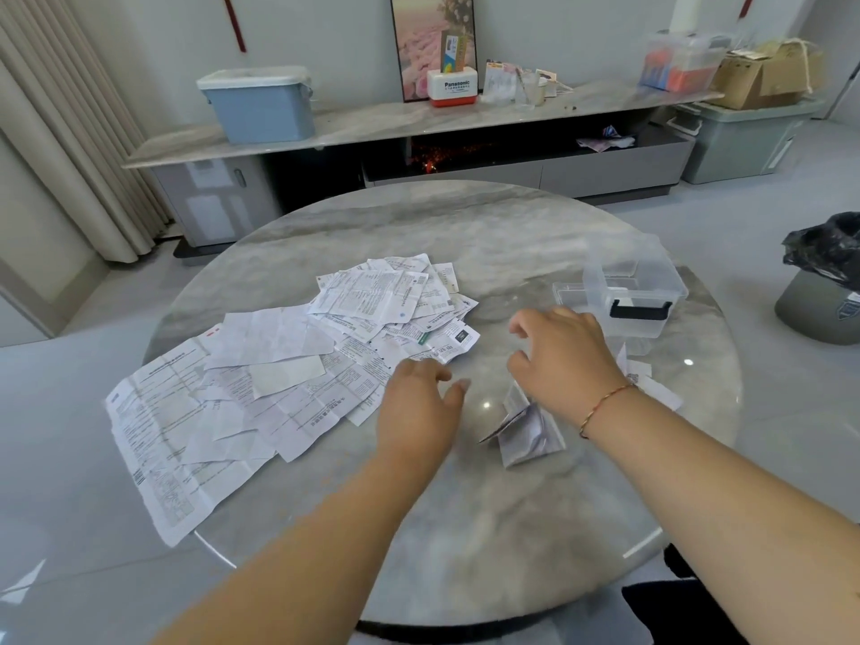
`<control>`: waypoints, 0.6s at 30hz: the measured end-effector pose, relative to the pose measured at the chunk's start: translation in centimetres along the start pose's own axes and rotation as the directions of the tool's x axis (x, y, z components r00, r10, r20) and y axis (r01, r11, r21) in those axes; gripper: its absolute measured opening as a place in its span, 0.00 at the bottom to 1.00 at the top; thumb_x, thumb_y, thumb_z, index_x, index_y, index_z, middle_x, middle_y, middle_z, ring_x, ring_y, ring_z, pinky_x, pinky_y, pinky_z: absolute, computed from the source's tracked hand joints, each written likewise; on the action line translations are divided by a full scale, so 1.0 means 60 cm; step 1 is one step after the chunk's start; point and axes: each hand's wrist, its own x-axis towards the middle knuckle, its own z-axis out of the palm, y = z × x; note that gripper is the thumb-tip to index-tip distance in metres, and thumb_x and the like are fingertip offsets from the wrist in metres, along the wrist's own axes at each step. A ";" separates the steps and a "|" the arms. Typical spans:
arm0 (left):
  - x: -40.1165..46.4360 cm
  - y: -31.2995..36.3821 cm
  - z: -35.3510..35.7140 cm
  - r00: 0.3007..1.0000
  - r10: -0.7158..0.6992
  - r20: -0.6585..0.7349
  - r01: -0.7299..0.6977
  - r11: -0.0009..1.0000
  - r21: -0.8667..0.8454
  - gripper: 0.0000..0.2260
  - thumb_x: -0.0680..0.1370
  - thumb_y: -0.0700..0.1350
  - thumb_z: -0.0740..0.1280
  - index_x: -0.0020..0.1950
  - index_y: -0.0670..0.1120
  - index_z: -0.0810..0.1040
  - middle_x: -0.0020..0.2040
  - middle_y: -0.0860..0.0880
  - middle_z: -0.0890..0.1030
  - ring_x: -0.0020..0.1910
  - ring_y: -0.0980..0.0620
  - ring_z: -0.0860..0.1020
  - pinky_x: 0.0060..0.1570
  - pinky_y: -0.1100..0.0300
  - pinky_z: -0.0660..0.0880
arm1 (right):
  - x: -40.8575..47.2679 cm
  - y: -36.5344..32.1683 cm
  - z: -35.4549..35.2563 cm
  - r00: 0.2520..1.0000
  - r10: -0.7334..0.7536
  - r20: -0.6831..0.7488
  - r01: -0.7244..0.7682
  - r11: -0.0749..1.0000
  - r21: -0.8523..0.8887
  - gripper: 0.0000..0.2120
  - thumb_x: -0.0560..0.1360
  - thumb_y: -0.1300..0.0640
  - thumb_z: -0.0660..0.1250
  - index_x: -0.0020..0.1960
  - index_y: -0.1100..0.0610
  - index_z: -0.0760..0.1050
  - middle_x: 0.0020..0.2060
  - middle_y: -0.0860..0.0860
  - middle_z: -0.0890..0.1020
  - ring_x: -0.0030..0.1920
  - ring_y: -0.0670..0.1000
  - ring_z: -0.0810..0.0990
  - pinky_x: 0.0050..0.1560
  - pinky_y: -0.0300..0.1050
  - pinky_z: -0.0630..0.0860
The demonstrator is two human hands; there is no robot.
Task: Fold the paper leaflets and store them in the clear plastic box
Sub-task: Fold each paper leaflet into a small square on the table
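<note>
Progress is early, judging by how much paper lies flat: a broad spread of unfolded leaflets (288, 365) covers the tabletop (465, 505) from its centre out toward eight o'clock, the largest sheet reaching the rim. These leaflets are thin white sheets, densely printed in small dark text, creased in grids and overlapping loosely in no order. One folded leaflet (528, 430) stands tented on its edges at about four o'clock from the centre, just below the right hand, its panels springing apart rather than lying flat; it appears folded but not yet stored. A few more small pieces of paper (647, 379) lie beside the right wrist, partly hidden by it. The clear plastic box (637, 295), with a black handle on its near wall, sits at two o'clock; its lid seems to be off, and whether it holds any paper cannot be told through the translucent walls. The left hand (419, 407) hovers at the near edge of the spread, fingers relaxed and holding nothing. The right hand (563, 356) hangs over the tabletop between folded leaflet and box, fingers loosely curled and empty. Nearly all folding and storing remains to be done.
</note>
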 end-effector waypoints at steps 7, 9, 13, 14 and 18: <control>0.092 -0.166 -0.137 0.963 -0.152 -0.224 0.225 0.910 0.347 0.18 0.74 0.50 0.69 0.61 0.43 0.74 0.59 0.42 0.75 0.60 0.43 0.71 0.57 0.51 0.68 | -0.016 -0.047 -0.004 0.991 -0.131 0.031 0.125 0.981 0.149 0.14 0.72 0.56 0.63 0.58 0.54 0.73 0.52 0.47 0.79 0.58 0.50 0.71 0.58 0.41 0.59; 0.108 -0.198 -0.159 0.955 -0.272 -0.119 0.296 0.840 0.455 0.27 0.72 0.57 0.71 0.64 0.43 0.71 0.61 0.44 0.73 0.62 0.43 0.69 0.56 0.50 0.69 | -0.021 -0.053 0.004 0.989 -0.131 0.067 0.121 0.983 0.141 0.14 0.72 0.56 0.64 0.57 0.54 0.74 0.52 0.48 0.79 0.57 0.51 0.72 0.57 0.42 0.60; 0.122 -0.213 -0.171 0.969 -0.247 0.025 0.171 0.734 0.657 0.16 0.77 0.56 0.63 0.53 0.44 0.72 0.49 0.45 0.78 0.47 0.44 0.75 0.40 0.54 0.72 | -0.032 -0.068 0.022 0.961 -0.231 0.152 0.219 0.971 0.092 0.19 0.69 0.49 0.61 0.57 0.54 0.75 0.50 0.51 0.80 0.55 0.55 0.76 0.57 0.47 0.66; 0.121 -0.211 -0.172 0.976 -0.208 0.058 0.107 0.700 0.706 0.11 0.79 0.51 0.60 0.53 0.44 0.71 0.49 0.45 0.78 0.45 0.44 0.76 0.39 0.54 0.71 | -0.039 -0.071 0.032 0.921 -0.302 0.244 0.299 0.953 0.051 0.21 0.69 0.47 0.59 0.60 0.52 0.74 0.52 0.51 0.79 0.57 0.55 0.75 0.59 0.49 0.65; 0.111 -0.210 -0.185 0.986 -0.113 0.122 -0.018 0.658 0.753 0.12 0.76 0.35 0.57 0.57 0.45 0.69 0.42 0.47 0.77 0.39 0.46 0.75 0.36 0.56 0.71 | -0.083 -0.052 0.081 0.834 -0.281 0.475 0.382 0.915 -0.130 0.27 0.76 0.42 0.48 0.72 0.51 0.61 0.70 0.52 0.65 0.73 0.54 0.59 0.70 0.54 0.51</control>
